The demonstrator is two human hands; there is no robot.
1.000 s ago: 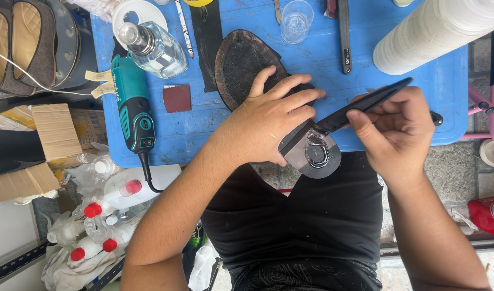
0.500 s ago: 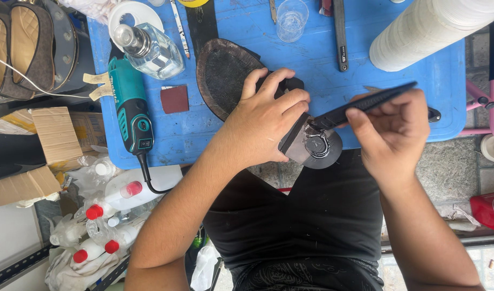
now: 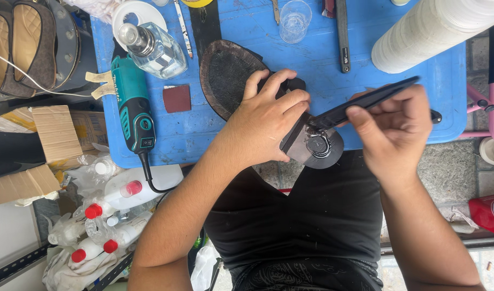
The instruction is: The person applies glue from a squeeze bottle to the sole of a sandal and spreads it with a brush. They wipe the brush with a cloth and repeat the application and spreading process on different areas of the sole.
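Observation:
My left hand [image 3: 266,121] grips a dark shoe sole [image 3: 228,75] at its heel end, pressing it against the edge of the blue table [image 3: 247,134]. The round grey heel face [image 3: 319,148] with a metal horseshoe plate points up at me. My right hand [image 3: 395,129] holds a long black flat tool [image 3: 365,101], its tip resting on the heel plate.
A teal angle grinder [image 3: 133,110], a glass bottle [image 3: 152,49], a brown sandpaper square [image 3: 177,98], a clear cup [image 3: 294,20], hand tools and a white roll [image 3: 430,32] lie on the table. Plastic bottles with red caps [image 3: 104,215] and cardboard sit at left; sandals [image 3: 26,46] upper left.
Both hands and the sole have shifted slightly up and left over the table; the tool tip stays on the heel plate.

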